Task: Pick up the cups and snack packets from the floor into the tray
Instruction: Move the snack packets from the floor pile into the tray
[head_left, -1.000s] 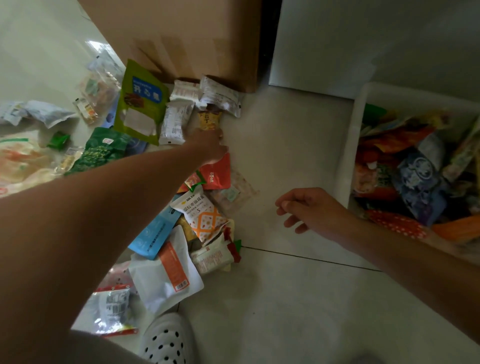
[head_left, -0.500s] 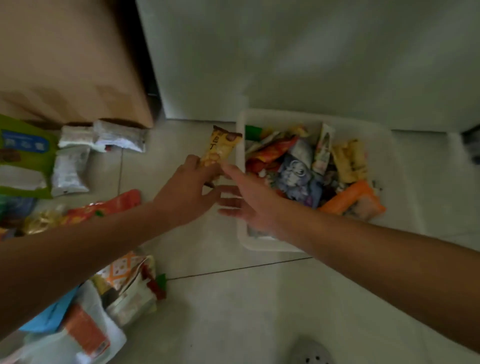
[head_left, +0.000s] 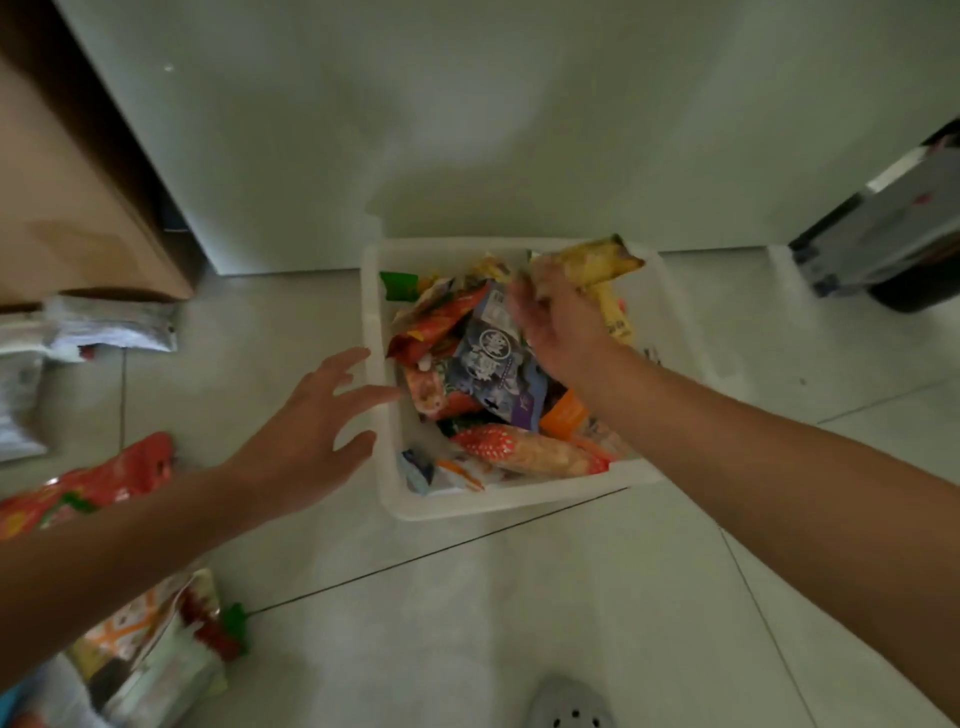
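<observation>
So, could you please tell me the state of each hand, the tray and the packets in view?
right hand: grips the yellow packet above the tray.
left hand: open, empty, at the tray's left rim.
tray: on the floor, full of packets.
red packet: lying on the floor.
silver packets: lying on the floor beside the cardboard box.

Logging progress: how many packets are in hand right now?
1: the yellow packet, gripped by the right hand over the far side of the tray. The left hand is open beside the tray, fingers spread, holding nothing visible.
</observation>
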